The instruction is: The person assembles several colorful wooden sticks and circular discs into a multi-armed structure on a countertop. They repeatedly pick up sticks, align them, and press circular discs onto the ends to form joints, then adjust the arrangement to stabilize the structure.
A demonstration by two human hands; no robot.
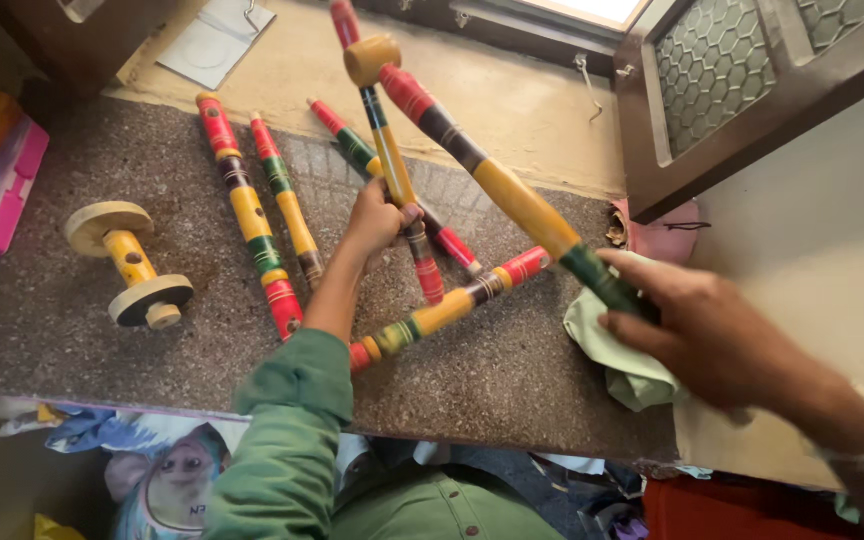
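The left hand (377,218) grips a knob-topped painted rod (388,150) above the desk (512,370). The right hand (712,330) holds the green end of a thicker striped rod (512,195). Loose rods (252,215) and a wooden spool (130,262) lie left.

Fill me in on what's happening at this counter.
A person is handling painted wooden rods over a stone counter. The left hand, in a green sleeve, grips an upright rod that joins a wooden ball at the top. The right hand holds the green end of a thicker slanted rod leading to the same ball. Another rod lies across the bottom. Two loose rods and a wheel axle lie on the left; a pale cloth sits under the right hand.
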